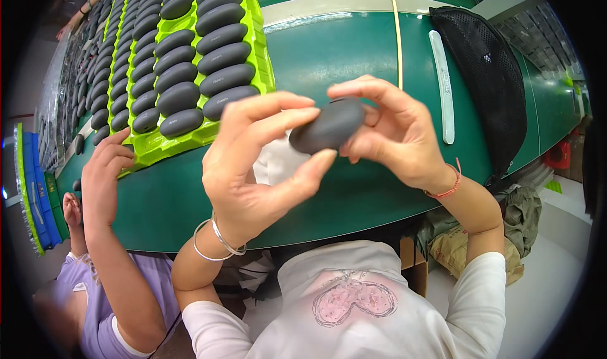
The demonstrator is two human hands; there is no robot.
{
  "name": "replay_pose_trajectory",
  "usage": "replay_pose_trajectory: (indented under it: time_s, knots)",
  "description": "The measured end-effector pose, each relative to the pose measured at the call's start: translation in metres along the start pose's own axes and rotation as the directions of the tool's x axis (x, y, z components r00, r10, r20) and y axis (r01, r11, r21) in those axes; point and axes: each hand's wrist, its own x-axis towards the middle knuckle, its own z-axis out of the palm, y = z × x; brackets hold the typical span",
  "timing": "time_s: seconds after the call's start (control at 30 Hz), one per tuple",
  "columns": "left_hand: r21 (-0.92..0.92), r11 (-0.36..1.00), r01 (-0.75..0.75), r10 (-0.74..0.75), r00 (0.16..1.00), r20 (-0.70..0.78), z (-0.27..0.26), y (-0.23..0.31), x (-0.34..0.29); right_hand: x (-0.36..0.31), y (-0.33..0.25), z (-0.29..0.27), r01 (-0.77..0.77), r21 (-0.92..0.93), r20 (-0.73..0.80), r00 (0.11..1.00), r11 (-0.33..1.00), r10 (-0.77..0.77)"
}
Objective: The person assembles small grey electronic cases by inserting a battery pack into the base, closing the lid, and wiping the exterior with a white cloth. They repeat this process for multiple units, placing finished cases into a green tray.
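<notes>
Between my two hands, above the table, is a smooth dark grey oval case (329,126). Its left end lies in the fingers and thumb of my left hand (253,150), which wears silver bangles. The fingertips and thumb of my right hand (392,128) grip the opposite end; a red cord circles that wrist. Behind my left hand is a bright green tray (264,61) with rows of similar dark oval cases (226,57). A white cloth or paper patch (278,163) partly shows between my left fingers and the case.
A co-worker's hand (104,169) reaches to the tray's near edge on the left. On the green table (341,49) lie a thin yellow strip (398,43), a pale flat strip (442,87) and a black mesh bag (484,87). Blue crates (38,188) stand far left.
</notes>
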Motion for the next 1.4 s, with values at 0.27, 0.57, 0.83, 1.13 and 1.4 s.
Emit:
replay_pose_trajectory:
  time_s: [0.27,0.57,0.83,1.13,1.4]
  knots:
    - [0.013,0.999,0.039,-0.038,0.996,-0.085,0.026,-0.018,0.006,0.004,0.010,-0.005,0.053,0.102,-0.068,0.997,0.993,-0.046]
    - [0.228,0.967,-0.117,0.128,0.991,-0.035,0.036,-0.022,0.008,0.007,0.011,-0.009,0.114,-0.636,-0.105,0.967,0.763,-0.232]
    - [0.502,0.787,-0.358,0.406,0.914,0.013,0.040,-0.011,0.003,0.003,0.013,0.004,0.154,-0.495,-0.117,0.963,0.855,-0.241]
    - [0.188,0.979,-0.084,0.089,0.996,-0.019,0.010,-0.005,0.003,0.003,0.000,-0.007,0.271,-0.424,0.091,0.962,0.864,-0.258]
    - [-0.063,0.996,0.061,-0.062,0.998,-0.014,0.008,0.000,0.004,0.005,-0.006,-0.013,0.342,-0.540,0.226,0.939,0.769,-0.259]
